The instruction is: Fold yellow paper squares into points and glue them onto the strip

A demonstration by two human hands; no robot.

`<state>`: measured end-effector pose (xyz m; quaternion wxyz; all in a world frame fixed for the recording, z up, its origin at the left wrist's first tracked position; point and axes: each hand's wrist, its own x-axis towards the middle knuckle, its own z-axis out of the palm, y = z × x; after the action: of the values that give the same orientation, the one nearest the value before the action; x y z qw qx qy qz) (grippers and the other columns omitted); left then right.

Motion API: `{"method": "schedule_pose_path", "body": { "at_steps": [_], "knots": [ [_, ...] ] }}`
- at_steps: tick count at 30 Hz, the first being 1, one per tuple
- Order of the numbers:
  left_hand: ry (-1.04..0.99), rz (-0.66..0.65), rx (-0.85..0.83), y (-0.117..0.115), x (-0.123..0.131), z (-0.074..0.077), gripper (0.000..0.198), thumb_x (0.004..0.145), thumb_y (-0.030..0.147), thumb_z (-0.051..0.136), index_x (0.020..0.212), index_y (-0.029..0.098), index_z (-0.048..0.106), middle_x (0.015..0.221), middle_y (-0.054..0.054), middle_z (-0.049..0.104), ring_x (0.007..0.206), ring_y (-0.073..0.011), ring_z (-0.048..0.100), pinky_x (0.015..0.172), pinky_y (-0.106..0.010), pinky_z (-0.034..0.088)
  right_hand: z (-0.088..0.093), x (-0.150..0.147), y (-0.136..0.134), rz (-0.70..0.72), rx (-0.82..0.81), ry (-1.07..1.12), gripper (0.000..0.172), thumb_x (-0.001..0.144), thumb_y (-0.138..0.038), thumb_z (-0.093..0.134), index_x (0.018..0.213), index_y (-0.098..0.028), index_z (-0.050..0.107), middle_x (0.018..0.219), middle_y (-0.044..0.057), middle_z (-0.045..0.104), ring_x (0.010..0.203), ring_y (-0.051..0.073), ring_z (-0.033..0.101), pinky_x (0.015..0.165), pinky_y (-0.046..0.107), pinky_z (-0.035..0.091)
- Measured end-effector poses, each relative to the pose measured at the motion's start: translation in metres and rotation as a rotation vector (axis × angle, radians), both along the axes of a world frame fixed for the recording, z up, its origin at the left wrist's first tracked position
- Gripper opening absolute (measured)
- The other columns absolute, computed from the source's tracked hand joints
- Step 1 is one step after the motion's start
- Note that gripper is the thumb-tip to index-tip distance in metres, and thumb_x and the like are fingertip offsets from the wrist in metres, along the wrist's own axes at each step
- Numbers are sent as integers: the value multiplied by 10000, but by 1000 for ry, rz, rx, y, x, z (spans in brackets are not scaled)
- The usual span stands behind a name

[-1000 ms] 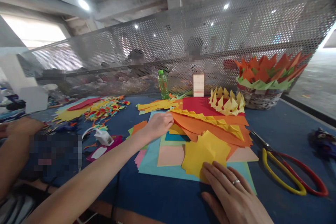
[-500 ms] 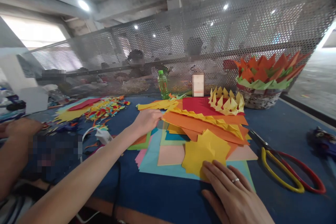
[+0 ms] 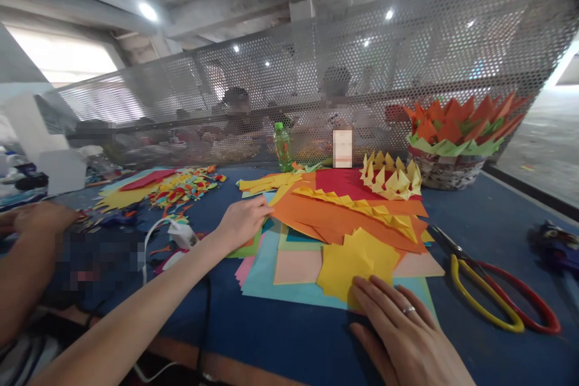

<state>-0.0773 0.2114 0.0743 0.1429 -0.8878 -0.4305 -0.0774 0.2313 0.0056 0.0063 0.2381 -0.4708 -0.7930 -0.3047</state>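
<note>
My left hand (image 3: pixel 246 219) reaches over the paper pile and pinches the left corner of a sheet of orange paper (image 3: pixel 312 217). A folded yellow paper strip (image 3: pixel 353 205) with a row of points lies on top of that sheet. Flat on a yellow paper cutout (image 3: pixel 357 262) with a jagged outline rests my right hand (image 3: pixel 402 325), a ring on one finger, its fingers stretched out. Under these, light blue paper (image 3: pixel 280 286) and pale pink paper (image 3: pixel 296 266) spread over the table. A standing ring of yellow paper points (image 3: pixel 391 176) sits behind on red paper (image 3: pixel 332 180).
Scissors (image 3: pixel 461 253) with red and yellow handles lie at right. A basket of orange paper points (image 3: pixel 452 163) and a green-capped bottle (image 3: pixel 283 148) stand at the back. Paper scraps (image 3: pixel 185 187) and a white adapter (image 3: pixel 181 234) are at left, near another person's arm (image 3: pixel 31 253).
My left hand has drawn the orange sheet slightly left and toward me, the yellow strip shifting with it. My right hand stays on the yellow cutout.
</note>
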Motion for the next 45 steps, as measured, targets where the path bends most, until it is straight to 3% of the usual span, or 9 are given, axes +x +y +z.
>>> {"method": "schedule_pose_path", "body": {
  "at_steps": [9,13,18,24,30,37,45],
  "knots": [
    [-177,-5,-124,-18,9,-24,245,991,358,625,1137,163,649,1118,-64,676,946,-183,673,836,-383,590,-1,2,1,-58,35,-44,537,1076,-357,246,1121,-174,749,1181,16,762,996,214,773,732,364,626],
    [-283,9,-247,-24,18,-21,259,990,368,624,1150,165,647,1153,-72,669,996,-199,667,876,-409,579,-2,1,1,-57,37,-50,536,1074,-353,249,1107,-180,756,1183,10,759,992,214,774,740,362,625],
    [-475,21,-534,-24,14,-11,275,973,367,649,1163,168,646,1180,-76,664,1016,-207,663,894,-422,575,-4,2,2,-57,16,-40,508,1068,-358,277,1138,-177,746,1207,17,754,1011,219,770,753,379,623],
    [-897,194,-817,-9,4,-3,375,986,380,626,1300,178,584,1298,-103,619,1095,-237,652,921,-453,576,-8,3,0,-40,-7,-13,460,1059,-361,325,1166,-171,731,1228,43,749,1034,234,763,784,397,609],
    [-1069,379,-970,12,16,-8,358,982,382,634,1265,166,601,1255,-96,635,1063,-228,659,898,-439,581,-4,2,0,-50,-2,-26,498,1065,-338,286,1133,-179,754,1209,27,752,1009,226,771,767,381,626],
    [-1001,524,-963,30,36,-7,345,981,376,637,1251,163,606,1226,-90,644,1026,-216,667,867,-418,590,-2,1,-1,-66,-4,-40,520,1070,-351,273,1136,-164,753,1221,31,745,1022,231,767,755,383,647],
    [-818,521,-649,46,45,3,335,974,367,649,1237,162,615,1219,-87,648,1014,-212,668,853,-407,593,-2,-1,-1,-57,5,-16,518,1072,-350,275,1128,-162,755,1210,30,749,1023,235,766,750,388,656]
  ]
}}
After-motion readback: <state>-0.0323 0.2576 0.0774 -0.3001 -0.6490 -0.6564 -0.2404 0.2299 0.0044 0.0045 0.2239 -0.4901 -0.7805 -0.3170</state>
